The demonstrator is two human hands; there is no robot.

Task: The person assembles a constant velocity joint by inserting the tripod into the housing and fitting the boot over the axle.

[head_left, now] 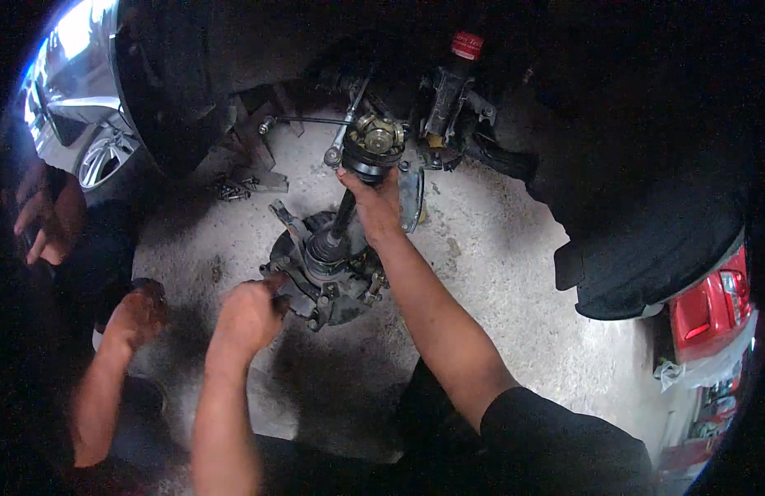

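Note:
A drive shaft stands tilted in a steering knuckle on the floor. At its upper end is a tripod joint with rollers, above a black boot. My right hand is closed around the shaft just under this joint. Lower down, a ribbed rubber boot covers the joint at the knuckle. My left hand is curled with its fingertips at the knuckle's left edge; part of its grip is hidden. Beside the tripod joint lies a ratchet wrench.
Another person's forearm and hand are close on my left, with a second hand farther out. A strut and a red-labelled bottle cap-like item are at the back. Loose bolts lie left; a black fender liner hangs right.

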